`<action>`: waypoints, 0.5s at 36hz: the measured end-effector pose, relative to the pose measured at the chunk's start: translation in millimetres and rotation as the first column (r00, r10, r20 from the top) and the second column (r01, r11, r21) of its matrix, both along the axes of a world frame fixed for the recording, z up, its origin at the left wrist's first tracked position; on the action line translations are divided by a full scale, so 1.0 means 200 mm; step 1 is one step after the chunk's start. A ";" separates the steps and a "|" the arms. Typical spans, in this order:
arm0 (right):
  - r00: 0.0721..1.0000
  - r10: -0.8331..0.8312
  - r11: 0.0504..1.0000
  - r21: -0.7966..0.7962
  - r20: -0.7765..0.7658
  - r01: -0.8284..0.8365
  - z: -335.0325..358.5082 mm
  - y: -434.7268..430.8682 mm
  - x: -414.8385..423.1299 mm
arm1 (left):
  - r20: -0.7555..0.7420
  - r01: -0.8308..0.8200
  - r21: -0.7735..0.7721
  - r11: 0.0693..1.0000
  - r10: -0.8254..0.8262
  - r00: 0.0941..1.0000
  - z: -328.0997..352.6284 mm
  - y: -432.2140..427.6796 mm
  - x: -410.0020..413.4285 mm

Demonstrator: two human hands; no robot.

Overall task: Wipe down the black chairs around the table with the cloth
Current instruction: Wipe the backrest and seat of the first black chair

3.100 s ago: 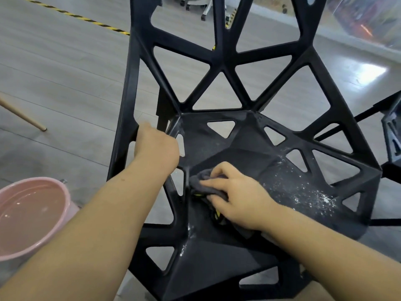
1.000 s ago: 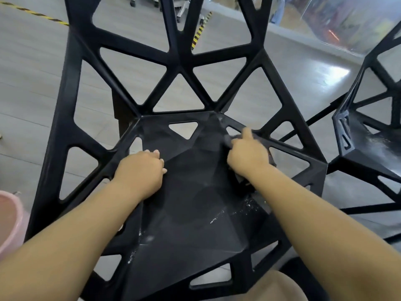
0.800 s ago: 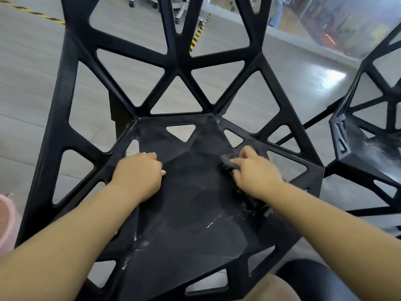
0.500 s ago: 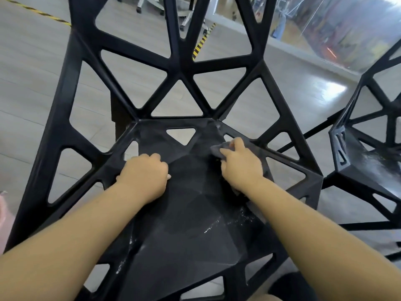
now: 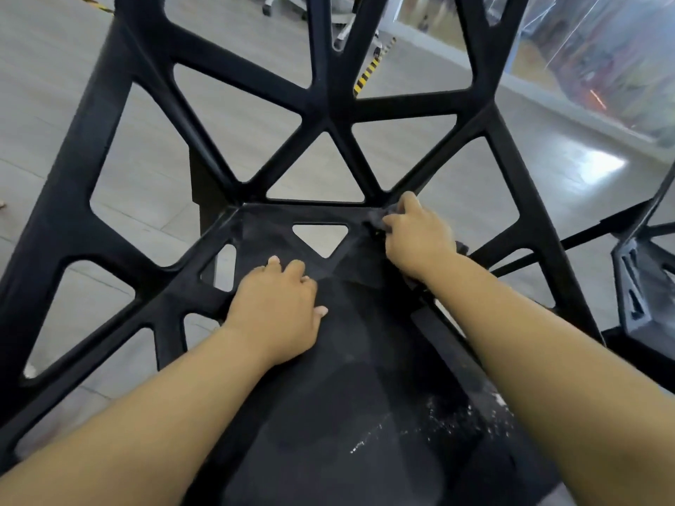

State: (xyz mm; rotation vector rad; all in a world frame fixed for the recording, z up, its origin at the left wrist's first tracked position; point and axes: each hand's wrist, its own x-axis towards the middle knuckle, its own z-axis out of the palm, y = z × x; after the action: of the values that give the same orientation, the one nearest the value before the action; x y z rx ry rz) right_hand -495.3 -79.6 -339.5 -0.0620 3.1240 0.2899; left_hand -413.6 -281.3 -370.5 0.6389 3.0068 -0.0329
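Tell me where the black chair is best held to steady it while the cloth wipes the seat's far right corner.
On the black chair, take the left seat rim beside the small cutout, coming from above on the left. The bar there looks slim, and the opening lets fingers hook under it. It sits opposite the cloth, clear of the right arm.
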 end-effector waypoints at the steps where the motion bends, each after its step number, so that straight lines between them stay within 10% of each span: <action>1: 0.999 0.036 0.999 0.014 0.039 -0.037 0.02 0.03 0.01 | 0.002 0.000 0.008 1.000 0.000 1.000 0.00 0.00 0.00; 18: 0.993 0.005 0.998 0.054 0.115 -0.011 0.08 0.04 -0.05 | 0.040 -0.015 -0.013 1.000 0.015 0.999 -0.01 0.00 -0.02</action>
State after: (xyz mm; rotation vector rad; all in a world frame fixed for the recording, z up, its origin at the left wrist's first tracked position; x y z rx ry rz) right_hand -505.4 -72.3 -323.8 -0.0875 3.0002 0.3584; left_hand -418.2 -280.6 -373.1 0.6085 2.9702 -0.0379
